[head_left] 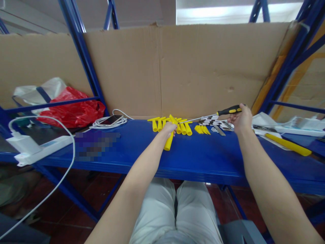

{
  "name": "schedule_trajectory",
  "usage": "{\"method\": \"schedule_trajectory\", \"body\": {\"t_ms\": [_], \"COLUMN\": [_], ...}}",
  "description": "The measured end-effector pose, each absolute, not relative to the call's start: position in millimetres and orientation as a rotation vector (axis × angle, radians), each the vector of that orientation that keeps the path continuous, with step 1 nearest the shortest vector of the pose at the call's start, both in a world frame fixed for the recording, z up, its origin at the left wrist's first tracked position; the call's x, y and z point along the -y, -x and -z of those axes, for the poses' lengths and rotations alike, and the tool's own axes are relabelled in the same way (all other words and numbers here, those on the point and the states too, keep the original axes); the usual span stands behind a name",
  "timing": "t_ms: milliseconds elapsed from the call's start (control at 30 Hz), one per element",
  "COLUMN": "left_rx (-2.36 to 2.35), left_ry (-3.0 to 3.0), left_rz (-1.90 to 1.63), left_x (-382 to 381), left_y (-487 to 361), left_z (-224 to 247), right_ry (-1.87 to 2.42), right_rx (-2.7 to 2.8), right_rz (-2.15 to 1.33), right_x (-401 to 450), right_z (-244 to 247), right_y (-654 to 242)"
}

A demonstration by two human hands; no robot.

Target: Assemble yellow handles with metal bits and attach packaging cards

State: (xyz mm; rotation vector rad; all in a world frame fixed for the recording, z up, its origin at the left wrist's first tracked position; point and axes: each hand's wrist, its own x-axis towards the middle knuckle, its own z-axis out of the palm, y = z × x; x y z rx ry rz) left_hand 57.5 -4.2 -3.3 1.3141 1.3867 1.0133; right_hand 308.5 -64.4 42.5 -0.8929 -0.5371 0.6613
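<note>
The left grip is closed around a yellow T-shaped tube, held in front of the row of yellow T-shaped pieces on the blue counter. The right grip, to the right of the row, has its fingers closed on the end of the black-and-yellow handle of a long screwdriver. Its shaft runs leftward to near the top of the held tube; whether the tip touches it, I cannot tell. Just right of the row lie small flat yellow pieces, with black-and-white checkered strips behind them. Well left of the row are a coiled white cable, a red plastic bag and a white power strip. Brown cardboard stands behind the row.
</note>
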Motion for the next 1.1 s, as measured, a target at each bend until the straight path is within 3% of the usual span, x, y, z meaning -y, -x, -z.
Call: {"method": "schedule_trajectory", "body": {"t_ms": [533, 1100], "left_rx": [-1.384, -1.463], "left_ry": [-1.224, -1.322], "left_rz": [-1.075, -1.08], "left_x": [-8.6, -3.2], "left_y": [-51.2, -51.0], "left_z": [9.9, 6.0], "right_ry": [1.092, 1.044], "right_rx": [0.577, 0.611], "right_rz": [-0.491, -0.855], "right_x": [63.5, 56.0], "right_z": [-37.7, -32.6], "right_y": [-306.7, -325.5]}}
